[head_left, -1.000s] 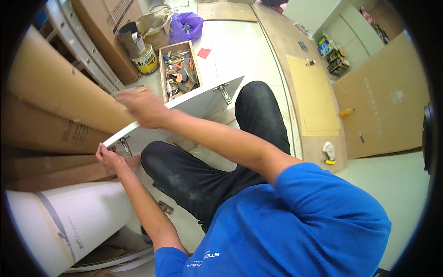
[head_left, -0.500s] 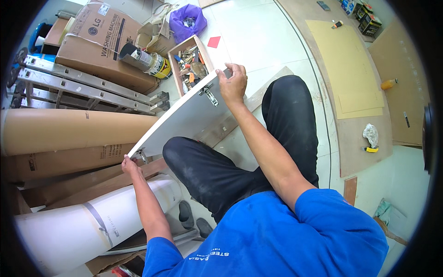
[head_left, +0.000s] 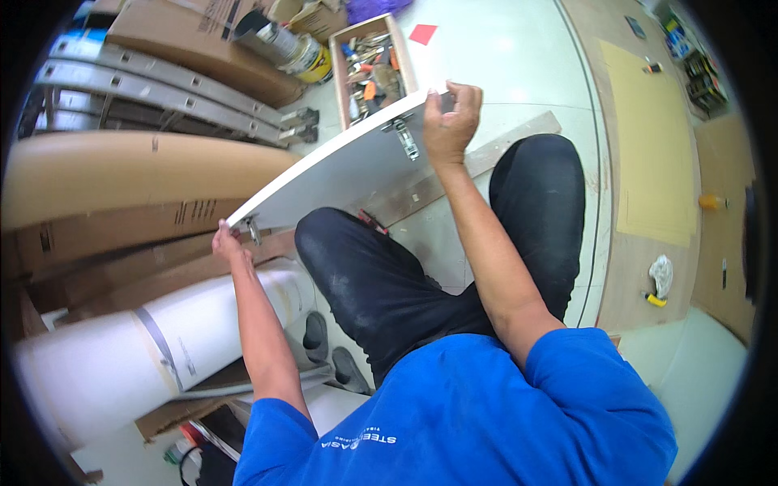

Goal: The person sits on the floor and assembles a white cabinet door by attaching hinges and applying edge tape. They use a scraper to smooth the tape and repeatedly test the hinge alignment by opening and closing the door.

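A cabinet door panel with a white edge and a grey face stands tilted in front of my knees. Two metal hinges are fixed to that face: one hinge close to my right hand, the other hinge by my left hand. At the near left corner, my left hand has its fingers closed on the panel's edge. My right hand grips the far right end, thumb on the edge and fingers bent over it. The panel's far face is hidden.
Beyond the panel stands a wooden box of hand tools. A metal ladder, a brown roll and a white wrapped roll lie at left. A wooden plank rests under the panel. Yellow sheets lie at right.
The whole view has shifted, with the surroundings sitting higher and the tool box further right. Both hands keep their hold on the panel. A red-handled tool now shows beside my left knee.
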A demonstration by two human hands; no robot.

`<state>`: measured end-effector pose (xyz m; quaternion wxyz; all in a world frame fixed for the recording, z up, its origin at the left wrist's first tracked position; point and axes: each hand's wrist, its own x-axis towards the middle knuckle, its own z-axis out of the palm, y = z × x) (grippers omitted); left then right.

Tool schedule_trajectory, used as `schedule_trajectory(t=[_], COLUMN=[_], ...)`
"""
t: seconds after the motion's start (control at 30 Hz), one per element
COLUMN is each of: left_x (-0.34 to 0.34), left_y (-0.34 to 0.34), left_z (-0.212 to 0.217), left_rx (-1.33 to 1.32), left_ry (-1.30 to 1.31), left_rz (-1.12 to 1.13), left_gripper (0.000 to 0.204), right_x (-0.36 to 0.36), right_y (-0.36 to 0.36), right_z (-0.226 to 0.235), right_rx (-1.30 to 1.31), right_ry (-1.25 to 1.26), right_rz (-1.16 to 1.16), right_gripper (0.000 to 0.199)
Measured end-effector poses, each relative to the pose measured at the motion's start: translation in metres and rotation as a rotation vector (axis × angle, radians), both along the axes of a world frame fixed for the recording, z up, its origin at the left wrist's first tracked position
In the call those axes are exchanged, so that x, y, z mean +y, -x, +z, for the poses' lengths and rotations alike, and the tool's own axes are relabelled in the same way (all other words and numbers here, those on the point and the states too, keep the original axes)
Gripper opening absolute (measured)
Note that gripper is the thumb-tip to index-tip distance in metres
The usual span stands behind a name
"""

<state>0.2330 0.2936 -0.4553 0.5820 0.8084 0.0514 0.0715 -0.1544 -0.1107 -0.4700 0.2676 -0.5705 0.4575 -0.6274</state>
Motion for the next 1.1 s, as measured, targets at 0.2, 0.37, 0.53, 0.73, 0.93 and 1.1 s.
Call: schedule_trajectory(t=[0.2, 0.37, 0.53, 0.73, 0.93, 1.1], left_x=[0.012, 0.001, -0.004, 0.002, 0.018, -0.156], left_y=[-0.004, 0.016, 0.029, 0.019, 0.011, 0.105], left_z=[-0.015, -0.017, -0.002, -0.017, 0.030, 0.070], left_rx=[-0.073, -0.097, -0.073, -0.125, 0.000, -0.734], left_ry=[0.124, 0.239, 0.265, 0.269, -0.487, -0.623], left_rz=[0.058, 0.119, 0.135, 0.152, 0.033, -0.697], left_gripper=[0.039, 0.037, 0.027, 0.020, 0.021, 0.025], right_x=[-0.010, -0.031, -0.040, -0.047, -0.049, -0.052], right_y=[-0.010, -0.001, 0.002, 0.006, 0.003, 0.005], right_z=[-0.020, -0.031, -0.036, -0.041, -0.054, -0.054], right_rx=[-0.154, -0.727, -0.545, -0.763, -0.763, -0.841], right_ry=[-0.260, -0.424, -0.507, -0.637, -0.561, -0.654], right_rz=[0.124, 0.451, 0.454, 0.788, 0.744, 0.734], right_gripper=[0.023, 0.031, 0.038, 0.029, 0.027, 0.030])
